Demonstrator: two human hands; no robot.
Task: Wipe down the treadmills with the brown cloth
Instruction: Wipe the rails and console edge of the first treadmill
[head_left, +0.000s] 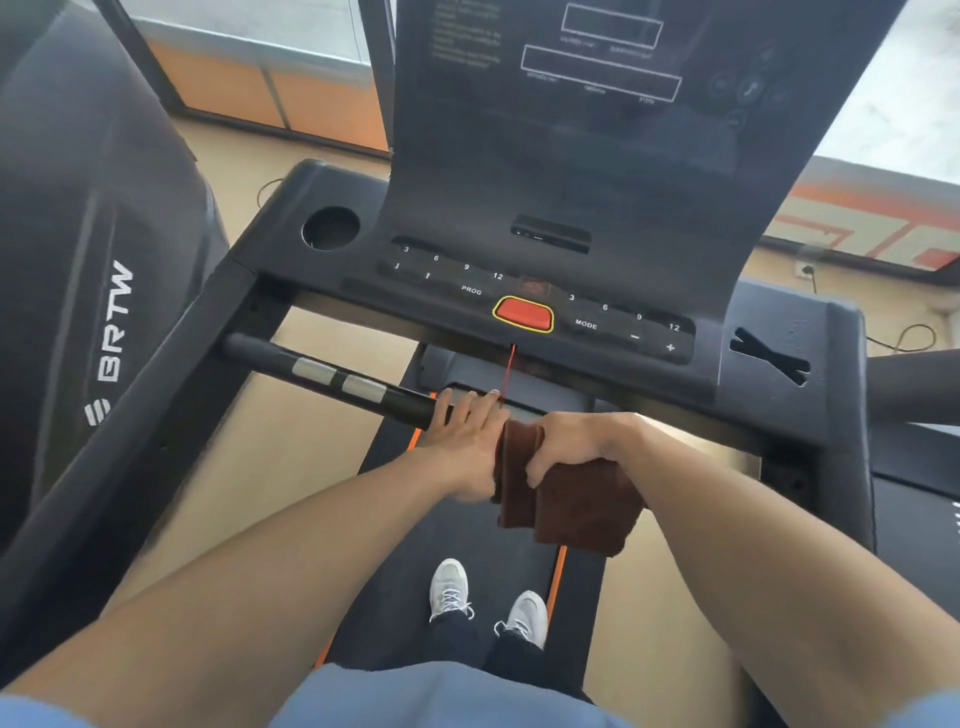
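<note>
I stand on a black treadmill (789, 332) facing its console. A black handlebar (332, 376) with silver grip sensors crosses below the console. My left hand (465, 428) rests on the bar with fingers laid over it, right beside the cloth. My right hand (576, 447) grips the brown cloth (582, 506), which is wrapped over the bar and hangs down below my fingers. The bar's middle is hidden under hands and cloth.
A red stop button (523, 313) with a red safety cord (511, 369) sits at the console's front edge. A round cup holder (330, 227) is at left. Another black machine (78, 291) stands close on the left. My shoes (488, 603) are on the belt.
</note>
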